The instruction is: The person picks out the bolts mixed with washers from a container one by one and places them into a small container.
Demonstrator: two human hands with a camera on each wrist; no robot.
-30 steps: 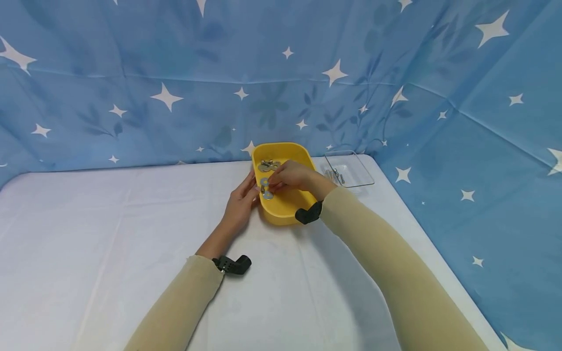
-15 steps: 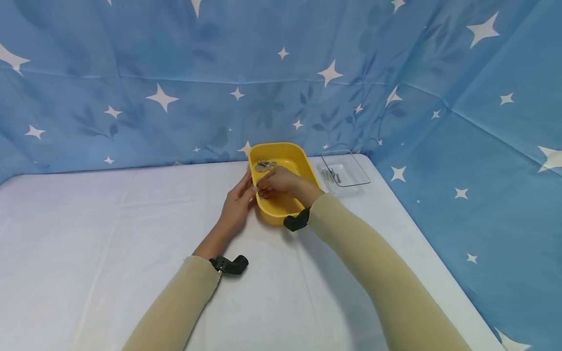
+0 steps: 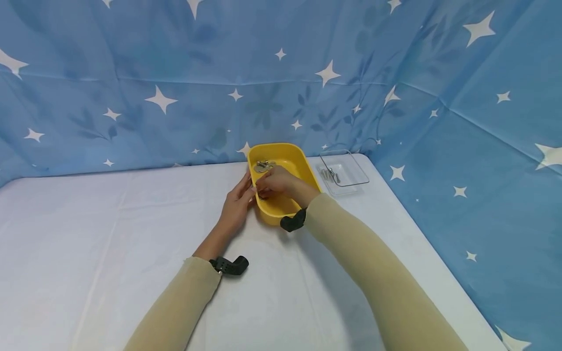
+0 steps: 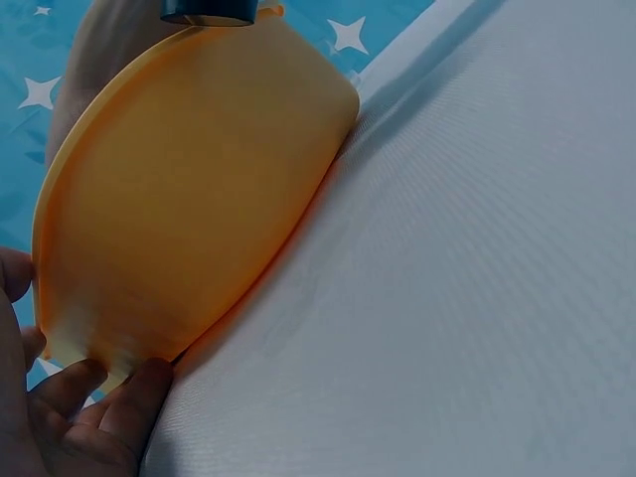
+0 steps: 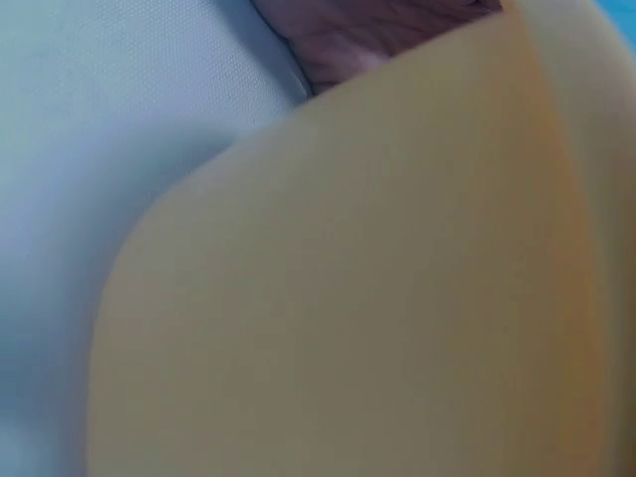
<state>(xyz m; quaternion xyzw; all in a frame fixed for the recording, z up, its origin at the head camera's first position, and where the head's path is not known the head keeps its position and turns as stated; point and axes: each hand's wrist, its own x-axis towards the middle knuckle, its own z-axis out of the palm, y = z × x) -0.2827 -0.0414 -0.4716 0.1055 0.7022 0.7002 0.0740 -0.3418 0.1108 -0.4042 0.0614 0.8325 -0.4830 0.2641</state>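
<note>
A yellow plastic bin point(image 3: 277, 214) stands at the back of the table, with several metal discs and screws point(image 3: 263, 166) in its far left part. My left hand point(image 3: 234, 209) grips the bin's left side; in the left wrist view the bent fingers point(image 4: 144, 383) press low on the outer wall, the thumb by the rim. My right hand point(image 3: 278, 181) reaches into the bin, its fingers bent down at the left inner wall over small metal parts. A disc edge point(image 3: 263, 198) shows beneath it. The fingertips are hidden, so I cannot tell what they hold.
Right of the bin sits a clear plastic box point(image 3: 344, 171) with a few screws point(image 3: 335, 176) in it. A white cloth point(image 3: 131, 243) covers the table. A blue star-patterned curtain point(image 3: 197, 112) hangs close behind and along the right.
My right hand has moved left and slightly down inside the bin, covering the discs and screw that showed at its left wall. My left hand keeps its place on the bin.
</note>
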